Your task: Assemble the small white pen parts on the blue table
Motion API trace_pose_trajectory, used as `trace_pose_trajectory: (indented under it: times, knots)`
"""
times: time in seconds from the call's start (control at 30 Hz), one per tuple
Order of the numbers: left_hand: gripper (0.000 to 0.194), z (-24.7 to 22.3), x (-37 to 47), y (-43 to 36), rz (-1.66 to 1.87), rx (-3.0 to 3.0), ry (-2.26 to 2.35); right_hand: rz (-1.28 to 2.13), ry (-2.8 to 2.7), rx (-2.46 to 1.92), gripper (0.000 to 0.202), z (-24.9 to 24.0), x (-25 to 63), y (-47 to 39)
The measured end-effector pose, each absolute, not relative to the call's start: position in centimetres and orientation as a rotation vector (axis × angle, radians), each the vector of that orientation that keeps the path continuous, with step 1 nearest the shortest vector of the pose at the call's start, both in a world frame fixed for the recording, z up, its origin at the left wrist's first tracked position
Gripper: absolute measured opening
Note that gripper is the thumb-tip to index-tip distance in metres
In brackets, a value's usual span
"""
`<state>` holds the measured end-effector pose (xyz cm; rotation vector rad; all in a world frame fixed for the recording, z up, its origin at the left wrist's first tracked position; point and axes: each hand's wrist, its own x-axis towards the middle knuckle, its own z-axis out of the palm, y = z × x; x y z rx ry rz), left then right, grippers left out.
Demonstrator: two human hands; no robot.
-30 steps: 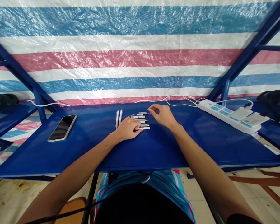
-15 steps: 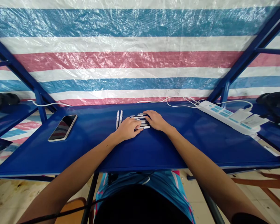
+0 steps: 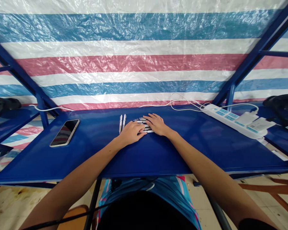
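Several white and dark pens [image 3: 147, 128] lie crosswise in a bunch on the blue table [image 3: 144, 156], partly hidden under my two hands. My left hand [image 3: 132, 132] is curled over their left ends, thumb near the closest pen. Across their right side rests my right hand [image 3: 157, 124], fingers stretched out and slightly apart, touching the pens from above. Two more white pens, a left one [image 3: 120, 124] and a right one [image 3: 124, 121], lie side by side just left of my left hand, pointing away from me.
A phone [image 3: 65, 133] lies at the table's left. On the right is a white power strip [image 3: 232, 119] with chargers plugged in, and a white cable [image 3: 156, 105] runs along the back edge. Behind hangs a striped plastic sheet [image 3: 139, 64] between blue metal posts.
My right hand has slid left, further over the pens, and its fingers have spread and straightened. My left hand stays about where it was on the bunch.
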<state>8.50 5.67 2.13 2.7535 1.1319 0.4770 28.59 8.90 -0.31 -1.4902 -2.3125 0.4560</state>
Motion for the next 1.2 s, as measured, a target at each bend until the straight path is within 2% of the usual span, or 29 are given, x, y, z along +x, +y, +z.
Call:
trace_pose_trajectory:
  times: [0.33,0.67,0.9,1.07,1.2]
  knots:
    - [0.030,1.6,8.1,6.0,0.600,2.788,1.060,0.447,-2.195,-1.428,0.068,-2.0,29.4,10.3]
    - [0.028,2.8,6.0,6.6,0.984,2.631,1.208,0.466,-2.052,-1.425,0.073,-0.8,29.7,10.0]
    - [0.025,3.0,4.8,7.4,1.284,2.478,1.236,0.560,-1.935,-1.417,0.074,-0.3,30.4,9.8]
    - [0.037,3.1,3.9,7.7,1.420,2.378,1.157,0.655,-1.978,-1.334,0.071,0.0,30.6,9.4]
    - [0.042,3.0,2.9,8.3,1.539,2.310,1.175,0.673,-2.059,-1.212,0.061,0.2,30.9,9.4]
